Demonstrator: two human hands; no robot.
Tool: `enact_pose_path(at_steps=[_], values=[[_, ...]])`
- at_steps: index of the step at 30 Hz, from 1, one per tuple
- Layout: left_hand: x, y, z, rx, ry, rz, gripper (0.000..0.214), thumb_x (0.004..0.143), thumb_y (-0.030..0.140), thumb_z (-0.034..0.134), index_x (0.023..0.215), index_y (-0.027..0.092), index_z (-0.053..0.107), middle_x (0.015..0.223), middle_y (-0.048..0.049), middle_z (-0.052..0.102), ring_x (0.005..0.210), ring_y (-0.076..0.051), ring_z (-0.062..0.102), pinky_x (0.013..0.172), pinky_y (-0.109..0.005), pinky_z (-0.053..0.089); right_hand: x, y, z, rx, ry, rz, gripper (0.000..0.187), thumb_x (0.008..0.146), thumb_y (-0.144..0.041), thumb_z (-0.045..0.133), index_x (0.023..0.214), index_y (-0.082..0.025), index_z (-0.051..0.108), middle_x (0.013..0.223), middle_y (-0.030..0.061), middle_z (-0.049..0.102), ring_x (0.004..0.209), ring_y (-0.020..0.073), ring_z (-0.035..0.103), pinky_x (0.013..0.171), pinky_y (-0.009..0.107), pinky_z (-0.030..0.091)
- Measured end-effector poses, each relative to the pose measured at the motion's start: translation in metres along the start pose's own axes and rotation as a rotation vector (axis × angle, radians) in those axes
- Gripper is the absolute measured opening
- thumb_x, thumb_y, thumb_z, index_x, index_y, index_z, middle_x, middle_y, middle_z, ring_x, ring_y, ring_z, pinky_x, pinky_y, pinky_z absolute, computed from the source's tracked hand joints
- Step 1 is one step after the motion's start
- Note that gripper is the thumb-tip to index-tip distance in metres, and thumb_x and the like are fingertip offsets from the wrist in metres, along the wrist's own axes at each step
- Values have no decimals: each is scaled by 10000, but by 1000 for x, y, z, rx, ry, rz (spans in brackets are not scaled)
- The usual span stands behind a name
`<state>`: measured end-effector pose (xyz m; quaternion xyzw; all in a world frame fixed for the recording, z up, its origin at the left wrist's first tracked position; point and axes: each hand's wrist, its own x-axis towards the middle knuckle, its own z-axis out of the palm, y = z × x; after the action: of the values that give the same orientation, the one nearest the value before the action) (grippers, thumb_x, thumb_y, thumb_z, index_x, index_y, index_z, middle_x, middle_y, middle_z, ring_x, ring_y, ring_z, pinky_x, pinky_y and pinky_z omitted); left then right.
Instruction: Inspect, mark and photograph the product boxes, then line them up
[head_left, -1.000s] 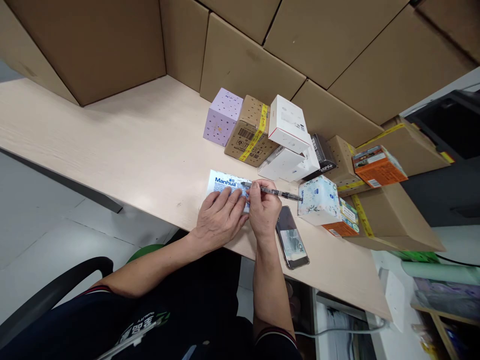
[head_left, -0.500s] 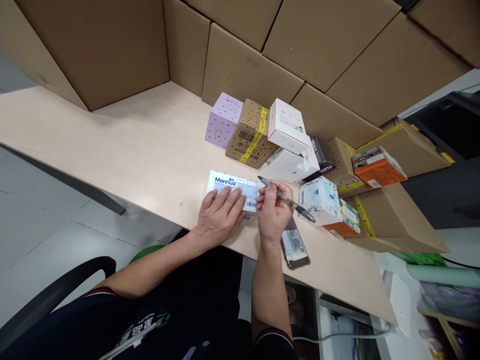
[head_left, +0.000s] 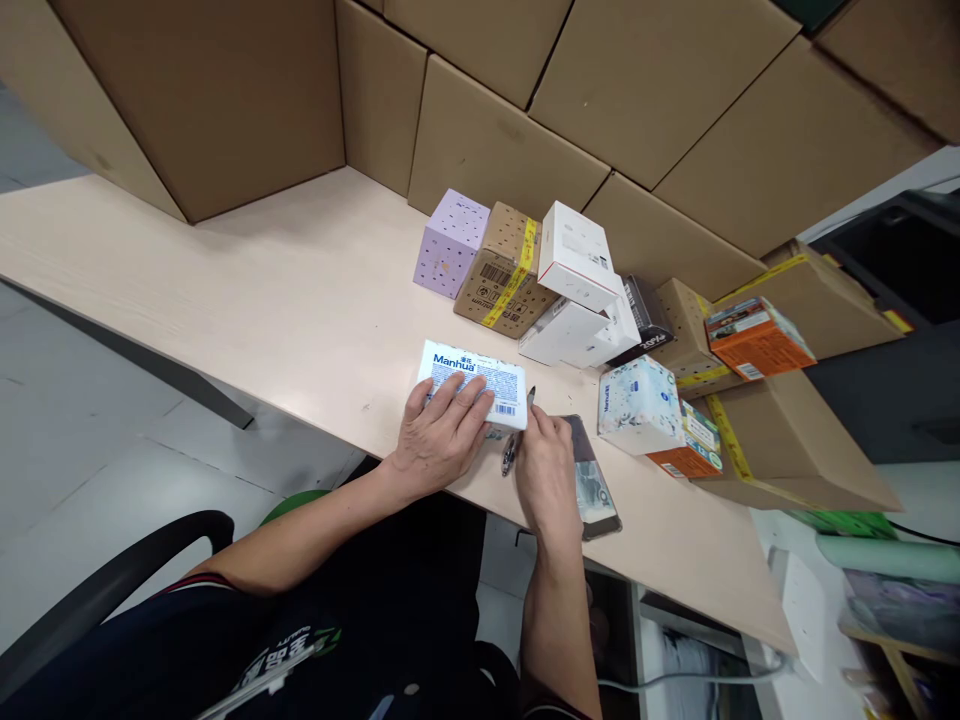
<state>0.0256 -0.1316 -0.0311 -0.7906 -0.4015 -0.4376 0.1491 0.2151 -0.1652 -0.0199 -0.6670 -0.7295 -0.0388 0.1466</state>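
A white and blue tissue pack marked "Manhua" sits near the table's front edge. Across its printed face lie the fingers of my left hand, holding it; the thumb is hidden. Close against the pack's right end, my right hand is closed around a pen. One end of the pen pokes up above the fingers and the other shows to the left of the hand. Just right of that hand is a phone lying flat, with what looks like a banknote in its clear case.
Behind the hands stand a lilac box, a taped brown carton and white boxes. To the right are a floral tissue box, an orange box and an open carton. Large cardboard panels wall the table's back.
My right hand has shifted down and turned, so the pen now points down and left instead of across to the right. More of the pack's right end shows. My left hand stays put.
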Motion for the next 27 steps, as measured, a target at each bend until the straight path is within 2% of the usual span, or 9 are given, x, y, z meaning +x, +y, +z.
enact_pose_path(at_steps=[6, 10, 13, 15, 17, 19, 21, 24, 27], values=[[3, 0, -4, 82, -5, 33, 286, 1023, 294, 569, 1267, 178, 666, 1338, -62, 741, 1220, -279, 669, 1112, -444, 307, 2, -8, 2, -33, -51, -41, 471, 986, -96, 365, 1297, -158, 714, 1279, 181, 693, 1055, 322, 509, 952, 488, 464], [4, 0, -5, 80, 7, 37, 286, 1022, 289, 570, 1257, 160, 669, 1324, -72, 747, 1210, -282, 674, 1094, -448, 316, -12, 4, -5, 56, 108, -2, 440, 1049, -247, 377, 1388, -183, 650, 1320, 159, 682, 1132, 313, 535, 1024, 492, 454], [3, 0, -4, 59, 7, 35, 291, 1011, 280, 581, 1265, 171, 672, 1330, -72, 744, 1220, -285, 671, 1103, -445, 307, -36, 27, -12, -16, 217, 223, 573, 1002, -503, 516, 1466, -175, 583, 1430, 228, 599, 1260, 401, 519, 1060, 612, 406], [3, 0, -3, 47, 8, 34, 297, 1000, 272, 594, 1265, 165, 675, 1330, -81, 742, 1222, -294, 670, 1111, -447, 299, -52, 45, -15, -75, 155, 432, 801, 891, -658, 611, 1516, -163, 534, 1509, 291, 516, 1326, 501, 469, 1021, 700, 391], [2, -1, -1, 34, 10, 32, 310, 993, 268, 602, 1275, 160, 673, 1331, -91, 740, 1226, -300, 669, 1119, -450, 292, -64, 59, -14, -53, 59, 551, 938, 829, -723, 631, 1554, -147, 484, 1520, 313, 503, 1349, 529, 460, 1012, 710, 394], [1, -1, 1, 16, 7, 27, 332, 996, 272, 599, 1306, 173, 660, 1342, -91, 734, 1245, -299, 662, 1128, -447, 287, -68, 67, -10, 26, 12, 526, 932, 848, -724, 591, 1559, -134, 469, 1486, 293, 553, 1346, 479, 498, 1055, 657, 399], [0, -2, 2, 1, -1, 22, 346, 1003, 279, 590, 1333, 194, 648, 1356, -86, 727, 1269, -294, 652, 1133, -443, 287, -66, 69, -7, 82, 32, 456, 869, 896, -704, 519, 1532, -112, 493, 1437, 277, 605, 1320, 429, 539, 1084, 606, 403], [0, -2, 2, 7, -8, 23, 333, 1008, 280, 582, 1324, 204, 653, 1369, -80, 721, 1276, -289, 649, 1129, -441, 297, -57, 66, -3, 78, 73, 417, 833, 930, -683, 448, 1477, -63, 544, 1354, 293, 658, 1256, 419, 587, 1072, 598, 419], [1, -1, 1, 18, -1, 26, 315, 1005, 274, 586, 1300, 193, 665, 1362, -82, 724, 1264, -292, 656, 1124, -445, 302, -51, 62, -5, 93, 102, 418, 880, 900, -695, 471, 1455, -18, 558, 1309, 304, 689, 1204, 424, 628, 1072, 601, 428]])
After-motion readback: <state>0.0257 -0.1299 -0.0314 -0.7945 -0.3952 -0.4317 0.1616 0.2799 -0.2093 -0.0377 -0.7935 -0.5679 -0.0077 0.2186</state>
